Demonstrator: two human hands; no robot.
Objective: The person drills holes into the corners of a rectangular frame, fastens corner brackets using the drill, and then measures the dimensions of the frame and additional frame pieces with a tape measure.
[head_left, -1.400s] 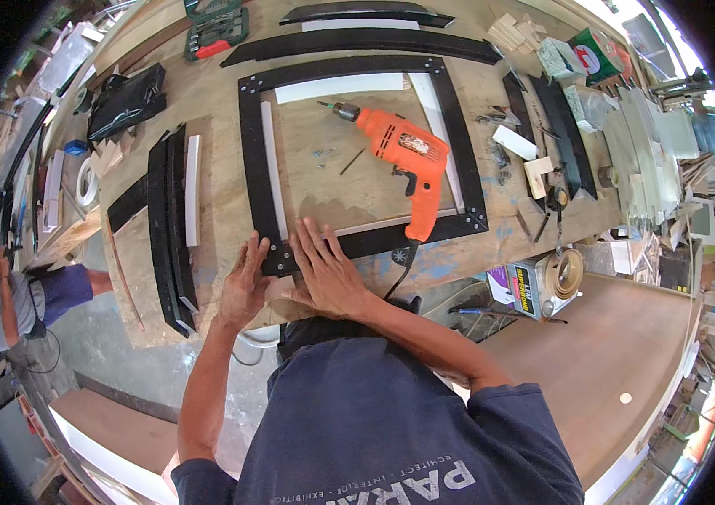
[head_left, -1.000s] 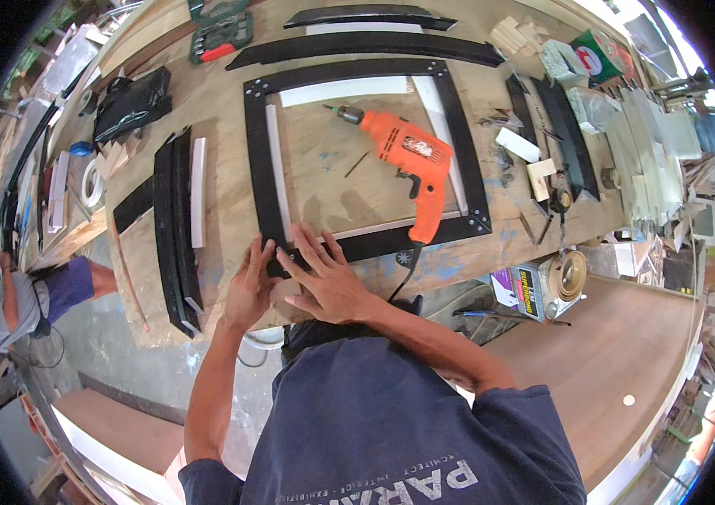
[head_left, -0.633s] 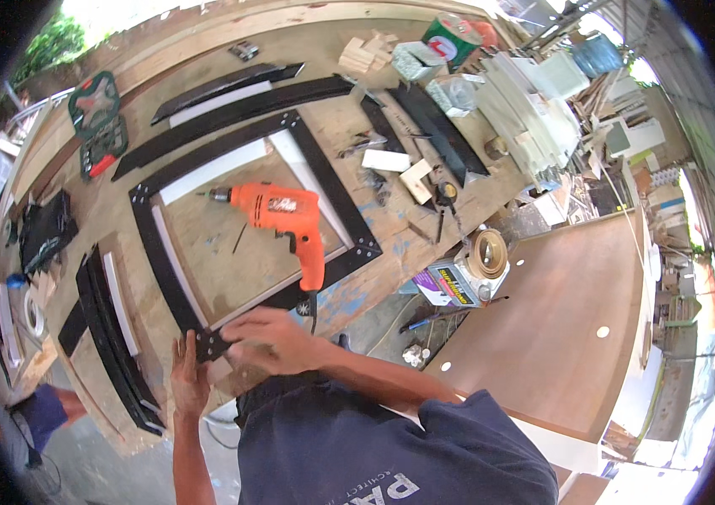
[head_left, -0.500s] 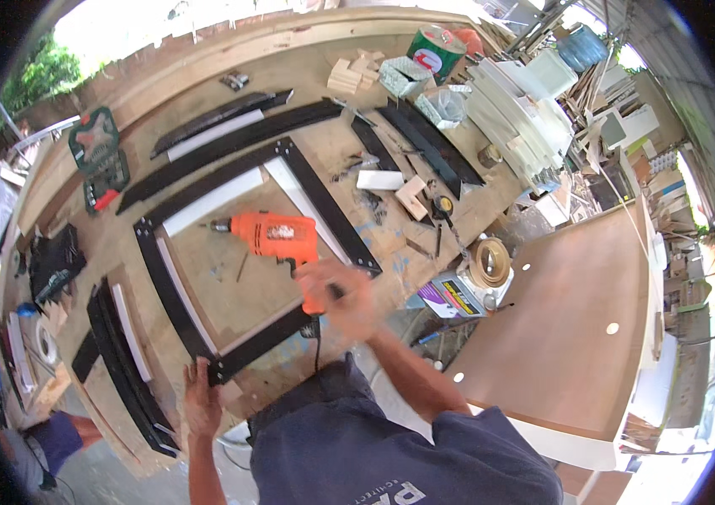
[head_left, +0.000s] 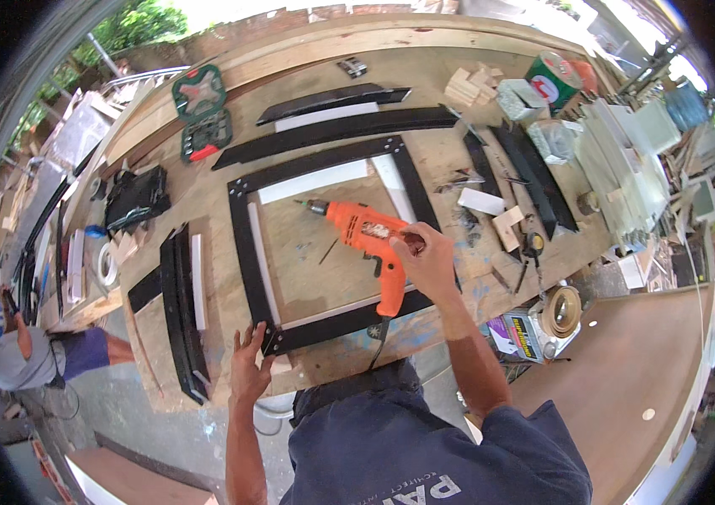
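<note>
An orange power drill (head_left: pixel 366 229) with a bit in its chuck is over the opening of a black rectangular frame (head_left: pixel 258 261), its chuck toward the far left and its handle toward me. My right hand (head_left: pixel 429 263) grips the rear end of the drill's body, fingers curled round it, clear of the handle. My left hand (head_left: pixel 250 364) rests at the frame's near left corner, fingers spread against the edge. Screws show at the frame's corners, and white strips (head_left: pixel 315 188) line its inner sides. A black cord runs from the drill handle toward me.
Black bars (head_left: pixel 179 311) lie left of and beyond the frame on the wooden workbench (head_left: pixel 324 364). An open green bit case (head_left: pixel 204 114), wood offcuts (head_left: pixel 471 84), a green can (head_left: pixel 553 80) and a tape measure (head_left: pixel 533 244) are around it. Another person (head_left: pixel 29 349) is at far left.
My right hand has shifted from the drill's handle to the rear of its body. My left hand stays at the frame's corner. The view has swung, bringing more of the left side in.
</note>
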